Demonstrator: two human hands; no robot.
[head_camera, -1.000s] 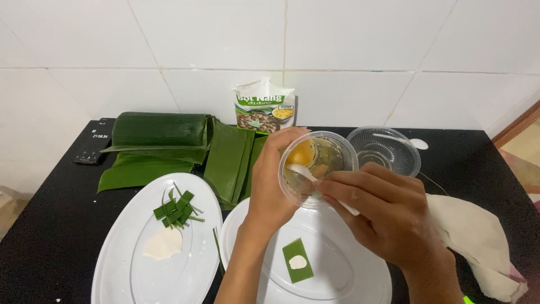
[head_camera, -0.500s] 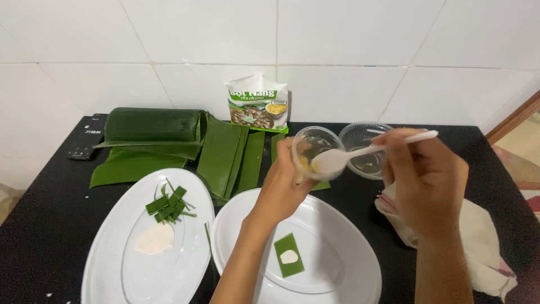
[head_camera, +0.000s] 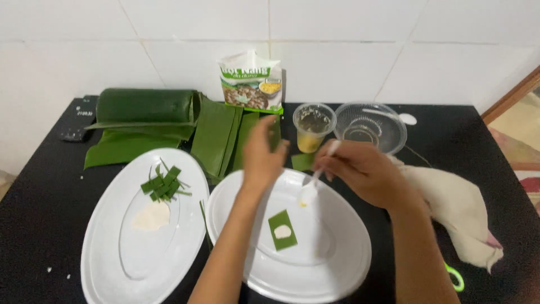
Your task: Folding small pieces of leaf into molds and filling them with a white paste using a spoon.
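Note:
My right hand [head_camera: 363, 171] pinches a white plastic spoon [head_camera: 315, 183], its bowl hanging over the white oval plate [head_camera: 337, 264] in front of me. A small green leaf rectangle [head_camera: 281, 229] with a white dab on it lies in that plate, below the spoon. My left hand [head_camera: 261, 155] hovers over the plate's far rim, fingers apart, holding nothing. Just behind it a small clear cup [head_camera: 312, 126] with yellow filling stands on the black counter.
A second white oval plate [head_camera: 107, 247] at left carries cut leaf pieces [head_camera: 163, 184] and a white dough patch [head_camera: 151, 215]. Folded and rolled banana leaves [head_camera: 169, 121], a printed bag [head_camera: 250, 81], a clear bowl [head_camera: 371, 126] and a white cloth [head_camera: 455, 205] surround them.
My left hand set the yellow cup down on the counter and let go. My right hand brought the spoon from the cup down over the front plate.

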